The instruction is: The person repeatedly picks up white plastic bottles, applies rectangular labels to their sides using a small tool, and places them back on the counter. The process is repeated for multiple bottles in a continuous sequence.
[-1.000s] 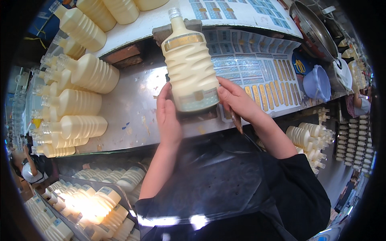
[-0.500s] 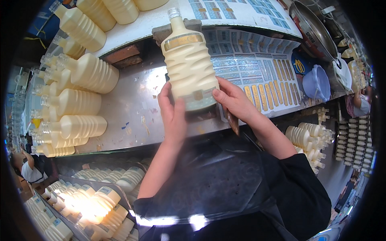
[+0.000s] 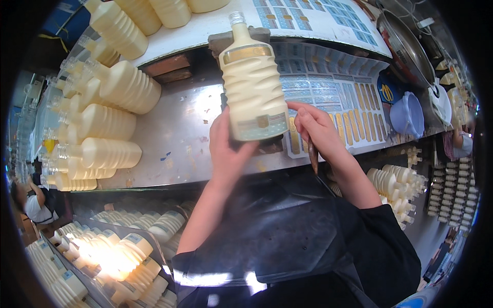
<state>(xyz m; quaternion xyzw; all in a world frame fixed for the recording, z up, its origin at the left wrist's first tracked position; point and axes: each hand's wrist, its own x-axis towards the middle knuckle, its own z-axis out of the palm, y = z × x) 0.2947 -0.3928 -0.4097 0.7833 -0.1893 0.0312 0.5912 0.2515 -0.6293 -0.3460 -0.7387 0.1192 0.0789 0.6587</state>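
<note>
A cream bottle [image 3: 257, 90] with wavy ribs and a clear threaded neck lies on its back, neck pointing away from me, on a dark block support [image 3: 214, 43]. It bears a gold label [image 3: 248, 53] near the shoulder and a pale blue-green label [image 3: 262, 122] near its base. My left hand [image 3: 226, 146] is closed round the bottle's lower left side. My right hand [image 3: 319, 131] grips a slim brown handle [image 3: 313, 155], its tip hidden in the fingers; its index finger reaches to the bottle's lower right edge, with the thumb off the bottle.
Sheets of blue and gold labels [image 3: 354, 115] lie right of the bottle. Beyond them are a lilac bucket [image 3: 407, 116] and a big metal pan [image 3: 406, 46]. Cream bottles [image 3: 110, 152] are stacked at left. Bins of labelled bottles [image 3: 149, 236] stand below the metal table [image 3: 169, 154].
My right thumb has come off the bottle's lower right side and the hand has drawn slightly away with the brown handle. My left hand stays on the bottle. The whole view has shifted a little.
</note>
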